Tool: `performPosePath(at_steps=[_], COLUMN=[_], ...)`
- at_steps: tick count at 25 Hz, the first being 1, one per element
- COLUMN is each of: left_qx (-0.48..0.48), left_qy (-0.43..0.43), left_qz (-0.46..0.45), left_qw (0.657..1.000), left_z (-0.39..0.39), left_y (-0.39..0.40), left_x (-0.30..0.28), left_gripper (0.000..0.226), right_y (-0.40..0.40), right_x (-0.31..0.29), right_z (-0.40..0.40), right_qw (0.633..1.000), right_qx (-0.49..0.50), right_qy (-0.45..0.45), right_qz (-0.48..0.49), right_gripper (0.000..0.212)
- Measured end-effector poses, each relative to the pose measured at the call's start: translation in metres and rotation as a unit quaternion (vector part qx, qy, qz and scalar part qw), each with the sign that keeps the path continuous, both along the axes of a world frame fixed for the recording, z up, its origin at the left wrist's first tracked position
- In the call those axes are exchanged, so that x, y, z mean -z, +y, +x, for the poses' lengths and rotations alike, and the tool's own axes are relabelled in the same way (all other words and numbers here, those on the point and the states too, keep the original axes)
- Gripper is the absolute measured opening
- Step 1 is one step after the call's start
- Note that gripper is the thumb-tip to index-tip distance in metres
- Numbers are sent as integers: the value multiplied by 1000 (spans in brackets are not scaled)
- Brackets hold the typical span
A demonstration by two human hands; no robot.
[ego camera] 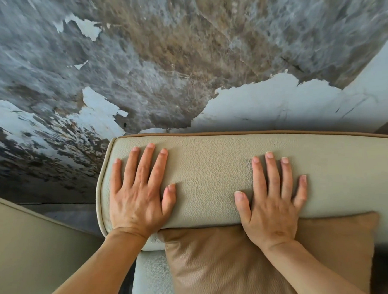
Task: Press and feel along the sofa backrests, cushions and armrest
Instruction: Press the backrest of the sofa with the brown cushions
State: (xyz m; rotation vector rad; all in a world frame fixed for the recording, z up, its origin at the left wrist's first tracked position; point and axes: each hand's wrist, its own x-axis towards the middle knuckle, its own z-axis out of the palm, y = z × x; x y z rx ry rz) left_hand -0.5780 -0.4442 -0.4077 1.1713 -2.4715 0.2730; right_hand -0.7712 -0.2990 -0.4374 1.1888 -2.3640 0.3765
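Note:
A cream leather sofa backrest (213, 175) with tan piping runs across the middle of the view. My left hand (139, 193) lies flat on its left end, fingers spread, palm down. Further right on the same backrest, my right hand (271, 199) rests flat with fingers spread, its heel over the top edge of a tan leather cushion (218, 265). The cushion leans against the backrest below both hands. Neither hand holds anything. A strip of pale seat (151, 281) shows left of the cushion.
A second cream sofa section (31, 252) stands at the lower left, separated by a dark gap. Behind the backrest rises a wall (183, 56) with badly peeled, stained paint, close to the sofa's back edge.

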Motion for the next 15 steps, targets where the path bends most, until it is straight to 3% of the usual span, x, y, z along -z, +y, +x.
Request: performPosePath(at_steps=[15], left_qx=[27], left_qy=[1], left_qz=[0], left_qw=[1000], left_z=[-40], left_y=[-48], left_x=[4], left_gripper=[64], right_y=[-37], right_x=[3], right_z=[-33], right_qw=[1000], right_qx=[20], right_qy=[-15], right_qz=[5], right_gripper=[69])
